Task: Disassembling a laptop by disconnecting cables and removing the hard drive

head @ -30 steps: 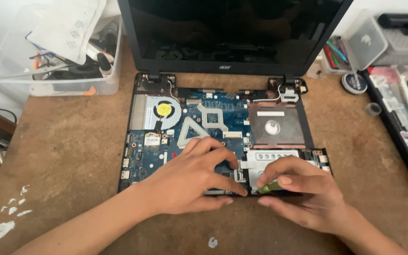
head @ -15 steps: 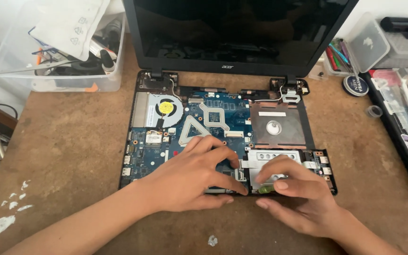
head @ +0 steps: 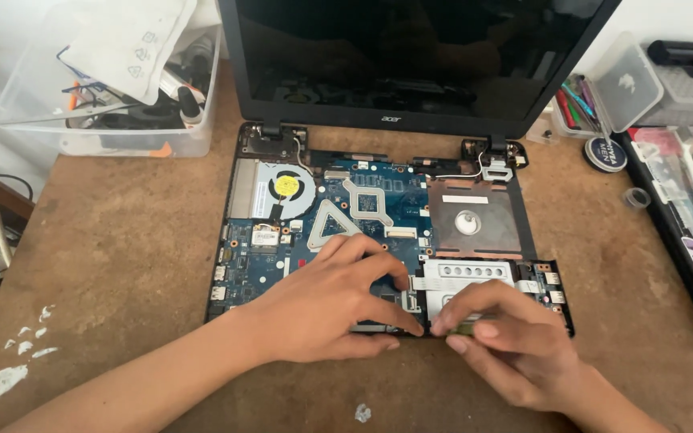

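Your right hand [head: 515,345] has slid a little left since a second ago, its fingers now pinched shut on a small green module [head: 465,328] at the near edge of the opened laptop base [head: 378,232]. Your left hand [head: 326,301] stays spread flat on the blue board, holding nothing, fingertips just beside the module.

- The laptop screen [head: 411,56] is glossy black and mirrors dim shapes.
- The motherboard [head: 322,232] is blue circuit board with dull grey metal brackets.
- The fan [head: 285,186] sits in matt metal housing, beside copper-coloured sheet [head: 475,220].
- The table [head: 114,256] looks like rough brown wood, worn and flecked with white paint.
- The storage bin [head: 106,120] is clear plastic.
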